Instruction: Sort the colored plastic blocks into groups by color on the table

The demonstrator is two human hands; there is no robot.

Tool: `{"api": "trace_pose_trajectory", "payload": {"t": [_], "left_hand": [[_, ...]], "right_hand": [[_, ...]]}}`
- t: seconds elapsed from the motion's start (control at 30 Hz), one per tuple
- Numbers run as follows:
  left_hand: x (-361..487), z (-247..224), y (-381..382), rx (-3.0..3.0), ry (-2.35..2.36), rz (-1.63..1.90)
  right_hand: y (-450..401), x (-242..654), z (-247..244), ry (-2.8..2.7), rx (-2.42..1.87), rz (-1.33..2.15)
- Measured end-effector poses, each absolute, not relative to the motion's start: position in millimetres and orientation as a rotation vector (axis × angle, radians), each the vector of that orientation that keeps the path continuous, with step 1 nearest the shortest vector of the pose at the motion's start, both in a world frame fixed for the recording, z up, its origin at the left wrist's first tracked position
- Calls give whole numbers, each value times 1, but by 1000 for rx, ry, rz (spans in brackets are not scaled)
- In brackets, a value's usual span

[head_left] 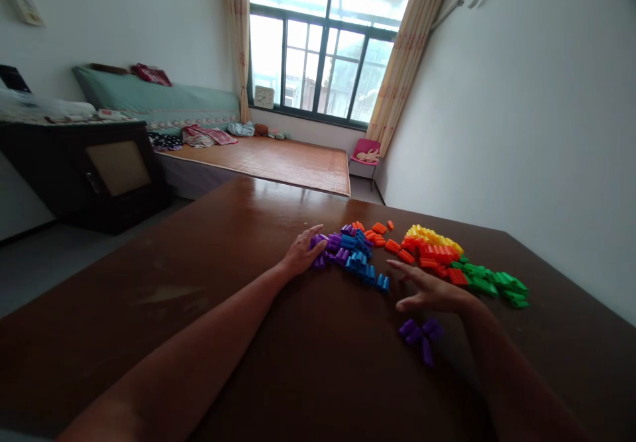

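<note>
Small ribbed plastic pieces lie in colour groups on the dark brown table [238, 369]. My left hand [301, 252] rests at the left edge of the purple pieces [342, 255], fingers stretched and touching them. Blue pieces [358, 263] lie just right of those. My right hand [422, 288] hovers with fingers apart, holding nothing, between the blue pieces and the red-orange pieces [432, 251]. Below it, nearer to me, is a small separate cluster of purple pieces [422, 333]. Yellow pieces [433, 236] sit behind the red-orange ones, and green pieces [497, 281] are at the right.
Loose orange pieces [379, 228] are scattered towards the table's far side. Beyond the table stand a bed with a woven mat [278, 160], a dark cabinet [74, 170] at the left and a pink chair [365, 147]. A white wall [536, 110] runs along the right.
</note>
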State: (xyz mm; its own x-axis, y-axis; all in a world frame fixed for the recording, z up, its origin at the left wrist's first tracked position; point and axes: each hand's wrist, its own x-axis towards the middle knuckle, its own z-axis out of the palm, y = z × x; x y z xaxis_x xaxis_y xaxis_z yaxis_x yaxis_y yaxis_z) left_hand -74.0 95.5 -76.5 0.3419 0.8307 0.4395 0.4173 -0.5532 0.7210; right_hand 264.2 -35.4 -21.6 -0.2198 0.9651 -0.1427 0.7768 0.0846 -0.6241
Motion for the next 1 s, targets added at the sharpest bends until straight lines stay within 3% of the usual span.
{"api": "trace_pose_trajectory", "payload": {"t": [0.23, 0.4, 0.57, 0.8, 1.0], "left_hand": [[-66, -63, 65, 2563, 716, 734], [-61, -62, 57, 2468, 649, 888], [-62, -64, 68, 2374, 839, 1043], [-64, -65, 73, 2407, 988, 1043], [-63, -65, 75, 2409, 1047, 995]], "right_hand": [[-9, 188, -64, -2076, -1552, 313], [-5, 189, -65, -1968, -1344, 353], [5, 208, -64, -1753, -1424, 426], [25, 271, -27, -1618, -1480, 414], [66, 398, -9, -1456, -2102, 76]]}}
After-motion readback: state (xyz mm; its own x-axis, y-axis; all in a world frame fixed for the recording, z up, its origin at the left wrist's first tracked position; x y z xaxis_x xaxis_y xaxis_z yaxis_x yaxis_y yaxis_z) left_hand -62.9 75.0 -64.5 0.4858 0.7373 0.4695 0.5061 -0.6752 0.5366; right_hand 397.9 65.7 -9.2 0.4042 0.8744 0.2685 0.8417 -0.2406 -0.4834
